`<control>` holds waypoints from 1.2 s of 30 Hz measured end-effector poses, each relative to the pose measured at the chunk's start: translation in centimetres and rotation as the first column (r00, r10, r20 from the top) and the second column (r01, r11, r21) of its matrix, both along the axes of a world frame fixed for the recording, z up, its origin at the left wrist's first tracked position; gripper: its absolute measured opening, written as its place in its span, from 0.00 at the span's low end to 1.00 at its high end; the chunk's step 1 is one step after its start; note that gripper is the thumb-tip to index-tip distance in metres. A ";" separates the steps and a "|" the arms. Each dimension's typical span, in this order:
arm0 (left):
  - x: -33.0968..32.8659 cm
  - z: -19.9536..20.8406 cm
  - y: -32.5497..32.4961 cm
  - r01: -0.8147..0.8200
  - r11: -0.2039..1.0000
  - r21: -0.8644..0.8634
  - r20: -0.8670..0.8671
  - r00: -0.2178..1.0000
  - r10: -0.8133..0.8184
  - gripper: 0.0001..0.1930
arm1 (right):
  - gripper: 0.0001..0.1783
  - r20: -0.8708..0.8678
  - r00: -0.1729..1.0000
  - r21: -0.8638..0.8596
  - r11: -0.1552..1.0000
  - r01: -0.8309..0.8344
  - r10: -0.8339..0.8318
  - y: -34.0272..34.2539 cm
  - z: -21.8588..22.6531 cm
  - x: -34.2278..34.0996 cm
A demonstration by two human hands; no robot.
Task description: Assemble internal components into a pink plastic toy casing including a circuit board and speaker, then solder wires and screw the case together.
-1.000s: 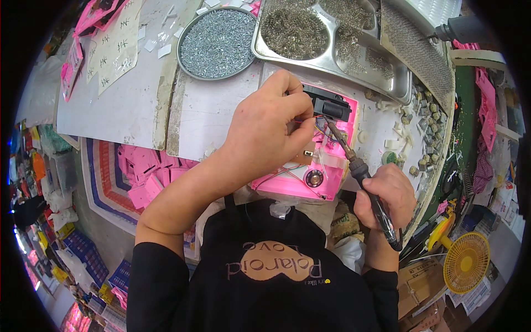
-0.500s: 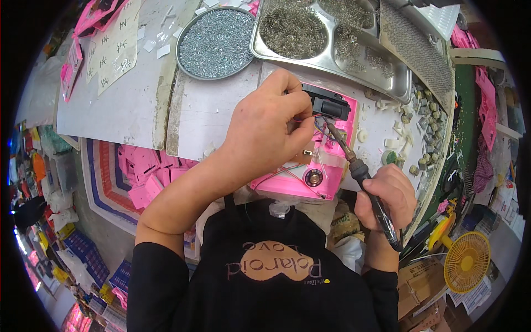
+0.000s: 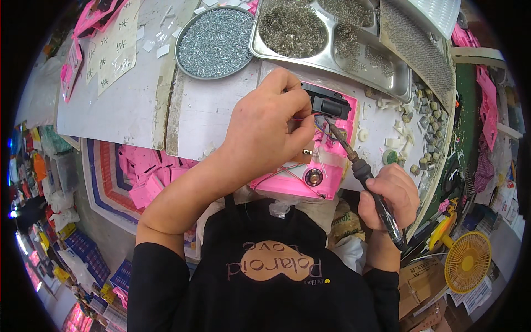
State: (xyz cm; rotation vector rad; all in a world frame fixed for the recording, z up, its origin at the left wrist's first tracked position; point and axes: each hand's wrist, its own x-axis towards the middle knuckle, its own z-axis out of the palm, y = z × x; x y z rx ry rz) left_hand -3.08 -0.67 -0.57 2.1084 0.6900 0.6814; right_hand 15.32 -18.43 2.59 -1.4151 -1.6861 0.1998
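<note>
My right hand (image 3: pixel 394 196) grips a soldering iron (image 3: pixel 369 176) by its black handle. The iron's metal tip points up and left, among thin wires inside a pink plastic housing (image 3: pixel 340 157). Over that housing my left hand (image 3: pixel 271 119) is pinched closed, with a thin coloured wire (image 3: pixel 303 117) at its fingertips; the fingers partly hide it. Just beyond the fingers lies a black plastic part (image 3: pixel 332 106) at the housing's far end. A small round speaker (image 3: pixel 313 177) sits at the near end, with loose wires beside it.
At the back stand a round tray of small screws (image 3: pixel 215 43) and a metal compartment tray (image 3: pixel 329 55) of springs. Small metal motors (image 3: pixel 428 124) and white parts lie to the right. A bin (image 3: pixel 99 182) of pink pieces is at left, a yellow fan (image 3: pixel 467 262) lower right.
My right hand and the soldering iron have shifted very slightly right and down, and the tip has moved a little. The left hand stays almost in place.
</note>
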 end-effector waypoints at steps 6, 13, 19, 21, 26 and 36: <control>0.2 -0.1 -0.1 -0.016 0.999 0.037 0.001 1.000 0.016 0.06 | 0.15 0.016 1.000 -0.011 1.000 -0.001 0.002 0.4 -0.3 0.2; 0.3 -0.5 -0.2 -0.031 0.996 0.082 0.010 1.000 0.030 0.06 | 0.15 0.015 1.000 -0.019 1.000 -0.008 0.008 0.9 -0.6 0.1; 0.3 -0.5 -0.2 -0.032 0.994 0.102 0.012 0.999 0.030 0.06 | 0.16 0.019 1.000 -0.010 1.000 -0.015 0.015 1.0 -0.6 0.1; 0.4 -0.6 -0.2 -0.033 0.994 0.101 0.014 0.999 0.032 0.06 | 0.16 0.019 1.000 -0.010 1.000 -0.015 0.015 1.0 -0.5 0.1; 0.4 -0.8 -0.2 -0.031 0.991 0.129 0.021 0.999 0.029 0.05 | 0.15 0.012 1.000 -0.010 1.000 -0.026 0.026 1.1 -0.4 0.1; 0.5 -0.7 -0.3 -0.033 0.989 0.147 -0.004 0.999 0.034 0.05 | 0.14 0.005 1.000 -0.012 1.000 -0.018 0.018 1.0 -0.6 0.1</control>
